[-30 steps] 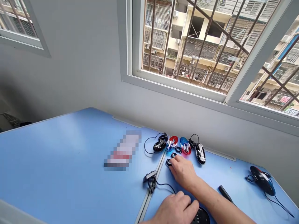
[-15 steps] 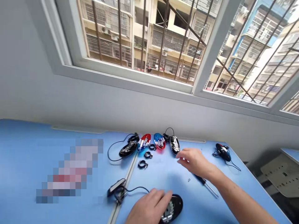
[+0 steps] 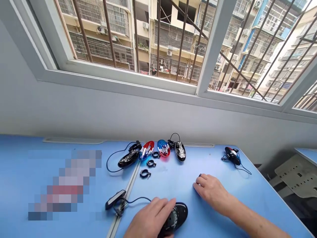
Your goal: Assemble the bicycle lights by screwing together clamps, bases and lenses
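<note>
My left hand (image 3: 150, 218) is closed around a black oval device housing (image 3: 182, 212), pressing it near the table's front edge. The housing's inner side faces up and shows a round part. A thin black cable runs from beside this hand to a small black bracket-like piece (image 3: 116, 200) on the left. My right hand (image 3: 210, 191) rests on the table further right, fingers curled down over a screwdriver. Only a dark end of the screwdriver (image 3: 200, 175) shows by the knuckles; its shaft is hidden.
Along the back lie black oval housings (image 3: 180, 151), red-and-blue shells holding batteries (image 3: 146, 150) (image 3: 163, 148), and several black ring clamps (image 3: 145, 173). A cabled black-and-red device (image 3: 232, 156) sits at the right. A blurred patch (image 3: 66, 185) covers something on the left.
My right hand has come down and toward me from near the black housing at the back, onto the screwdriver. My left hand keeps its hold, with the housing slightly tilted. The view has shifted.
</note>
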Action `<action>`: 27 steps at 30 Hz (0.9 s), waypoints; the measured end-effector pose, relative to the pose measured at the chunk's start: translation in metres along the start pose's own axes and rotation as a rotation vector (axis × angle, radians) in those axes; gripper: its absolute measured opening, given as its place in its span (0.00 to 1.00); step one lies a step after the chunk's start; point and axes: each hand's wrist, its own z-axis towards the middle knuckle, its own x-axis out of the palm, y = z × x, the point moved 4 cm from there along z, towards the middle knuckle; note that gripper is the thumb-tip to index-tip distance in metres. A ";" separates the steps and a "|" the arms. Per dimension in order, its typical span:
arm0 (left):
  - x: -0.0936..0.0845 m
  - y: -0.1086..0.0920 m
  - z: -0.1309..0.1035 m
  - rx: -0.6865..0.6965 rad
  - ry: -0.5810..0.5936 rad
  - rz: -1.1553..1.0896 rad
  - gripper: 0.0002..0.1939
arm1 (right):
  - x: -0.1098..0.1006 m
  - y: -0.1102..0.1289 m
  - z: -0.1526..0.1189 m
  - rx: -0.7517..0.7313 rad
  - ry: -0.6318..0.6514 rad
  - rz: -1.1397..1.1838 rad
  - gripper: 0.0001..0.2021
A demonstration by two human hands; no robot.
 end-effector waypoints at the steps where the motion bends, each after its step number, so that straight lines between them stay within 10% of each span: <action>1: 0.002 0.001 0.000 0.008 0.005 0.004 0.37 | 0.001 0.001 0.001 -0.003 0.001 -0.021 0.11; 6: 0.009 0.004 -0.001 0.058 -0.009 0.046 0.36 | 0.002 -0.002 0.008 0.029 -0.010 0.066 0.11; 14: 0.026 0.006 0.001 0.073 0.017 0.204 0.35 | -0.020 0.006 0.063 0.229 -0.087 0.894 0.06; 18: 0.018 0.000 0.004 0.084 -0.071 0.265 0.19 | -0.022 0.027 0.104 0.254 -0.052 1.165 0.05; 27: 0.010 -0.010 0.009 0.058 -0.102 0.306 0.14 | -0.009 0.053 0.157 0.165 -0.117 0.983 0.06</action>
